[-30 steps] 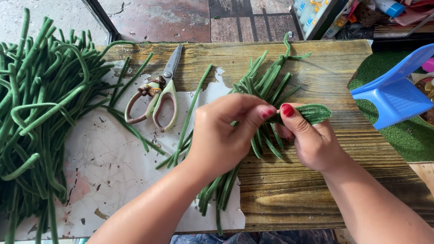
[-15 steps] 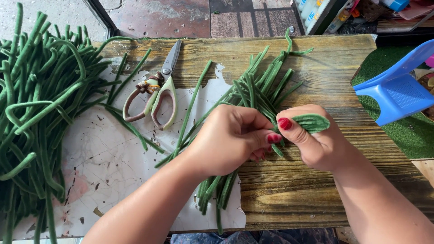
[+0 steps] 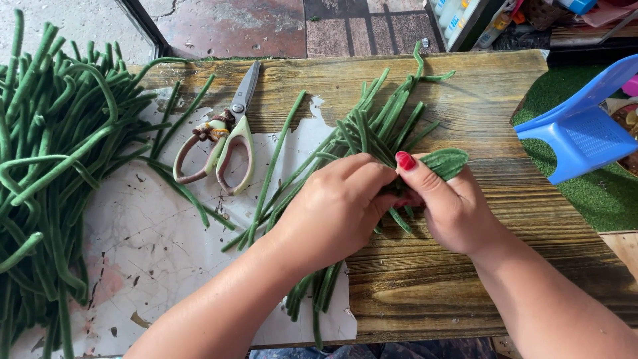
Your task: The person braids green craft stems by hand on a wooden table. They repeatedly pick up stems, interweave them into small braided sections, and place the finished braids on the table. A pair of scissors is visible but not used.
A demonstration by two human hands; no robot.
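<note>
Pinched between right hand (image 3: pixel 455 209) thumb and fingers: green leaf (image 3: pixel 446 161), long axis slanting up-right. Left hand (image 3: pixel 335 209) clenched on green stems (image 3: pixel 372 133), closer.

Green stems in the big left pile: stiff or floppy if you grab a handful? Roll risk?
Likely floppy: the green stems curve and loop over each other. Probably light, being thin with a fuzzy look. They seem apt to tangle and drag neighbours along, not roll.

Packages: a cluster of bottles and cartons (image 3: pixel 465 20) stands beyond the far right corner of the wooden board (image 3: pixel 478 86), white, blue and yellow, partly cropped. Labels too small to resolve.
</note>
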